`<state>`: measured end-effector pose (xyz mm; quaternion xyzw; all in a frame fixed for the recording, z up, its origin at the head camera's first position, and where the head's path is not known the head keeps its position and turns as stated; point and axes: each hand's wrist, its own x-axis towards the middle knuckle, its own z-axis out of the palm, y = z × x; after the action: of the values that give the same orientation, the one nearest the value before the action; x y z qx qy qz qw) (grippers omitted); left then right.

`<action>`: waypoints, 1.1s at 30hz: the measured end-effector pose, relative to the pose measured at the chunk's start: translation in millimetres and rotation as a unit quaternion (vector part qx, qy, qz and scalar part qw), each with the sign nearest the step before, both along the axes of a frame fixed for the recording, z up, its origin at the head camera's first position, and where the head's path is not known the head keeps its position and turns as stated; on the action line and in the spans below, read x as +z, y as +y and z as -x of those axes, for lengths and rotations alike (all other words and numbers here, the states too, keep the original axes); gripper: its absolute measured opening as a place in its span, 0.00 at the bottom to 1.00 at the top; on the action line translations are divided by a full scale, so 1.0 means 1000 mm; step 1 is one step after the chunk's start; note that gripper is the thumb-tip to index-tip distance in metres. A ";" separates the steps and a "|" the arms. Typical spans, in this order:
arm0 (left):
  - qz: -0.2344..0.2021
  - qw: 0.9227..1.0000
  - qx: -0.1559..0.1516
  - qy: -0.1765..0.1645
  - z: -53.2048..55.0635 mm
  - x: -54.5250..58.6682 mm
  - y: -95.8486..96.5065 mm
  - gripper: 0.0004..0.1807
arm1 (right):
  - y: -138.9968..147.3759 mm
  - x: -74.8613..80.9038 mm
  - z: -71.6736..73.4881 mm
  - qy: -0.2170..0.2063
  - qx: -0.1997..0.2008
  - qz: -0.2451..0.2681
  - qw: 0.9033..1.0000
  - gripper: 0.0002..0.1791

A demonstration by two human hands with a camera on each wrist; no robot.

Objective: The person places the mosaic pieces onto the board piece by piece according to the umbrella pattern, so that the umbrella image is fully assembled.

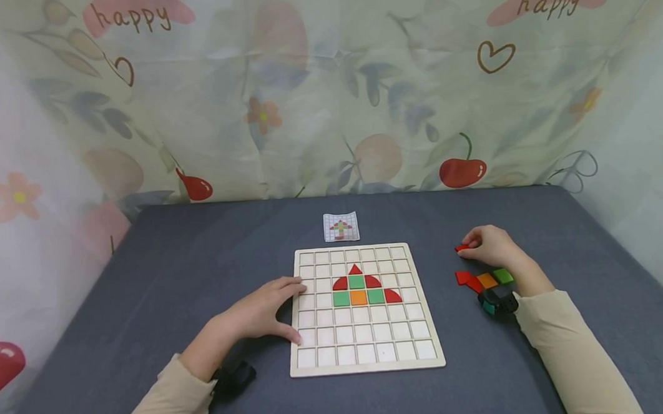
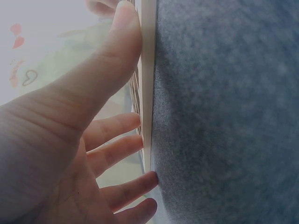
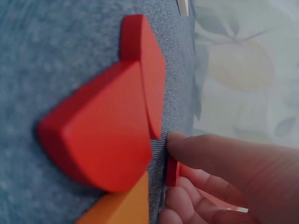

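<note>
R of bd (image 1: 353, 336) | R fingers (image 3: 205, 151) pinch red pc (image 3: 172, 171), edge crosswise | L fingers (image 2: 114, 153) spread, touching bd

Gry tbl (image 1: 199, 258): board (image 1: 366, 336), card (image 1: 341, 228), pcs (image 1: 487, 281).

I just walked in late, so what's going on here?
A person's left hand touches the left edge of a gridded board; their right hand pinches a red piece off to the board's right. Eight coloured pieces sit on the board. Two loose red pieces, an orange one and a green one lie near the right hand. A card with a coloured pattern lies beyond the board.
</note>
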<state>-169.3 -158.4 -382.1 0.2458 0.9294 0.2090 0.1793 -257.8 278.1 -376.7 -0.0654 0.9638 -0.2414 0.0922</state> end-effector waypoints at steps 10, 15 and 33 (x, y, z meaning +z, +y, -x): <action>0.004 1.000 0.000 0.006 0.000 -0.001 0.001 0.50 | 0.000 -0.003 -0.001 0.012 -0.001 -0.003 1.000 0.15; 0.003 1.000 0.001 0.005 0.000 -0.001 0.001 0.50 | 0.001 -0.005 0.000 0.013 -0.004 -0.001 1.000 0.15; 0.010 1.000 0.002 0.006 0.000 -0.001 0.001 0.50 | -0.016 0.007 -0.010 0.050 0.032 0.043 0.997 0.11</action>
<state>-169.4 -157.8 -382.6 0.2435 0.9330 0.1983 0.1755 -248.1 261.9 -369.7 -0.1121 0.9533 -0.2763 0.0486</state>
